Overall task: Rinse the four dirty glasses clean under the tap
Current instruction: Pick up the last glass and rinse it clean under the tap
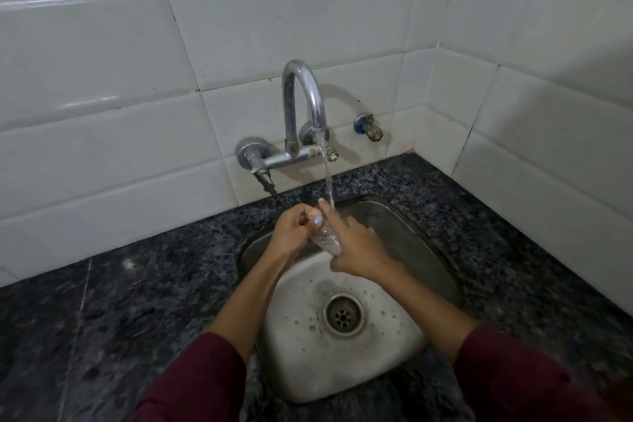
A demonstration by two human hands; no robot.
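One sink (404,346) is set in the dark stone counter (102,319), drain (344,316) nearest. Above its far edge, one clear glass (327,239) lies tilted, its long axis running from near right to far left; which end is the mouth I cannot tell. The right hand (356,243) grips it, and the left hand (296,229) curls round its far end. Behind, one tap (305,106) runs water (328,178) onto them. No writing is readable.

Two bare forearms in dark maroon long sleeves (191,384) pushed up short of the wrists, left hand (294,233) with a pale polished thumbnail, right hand (356,250) unadorned.
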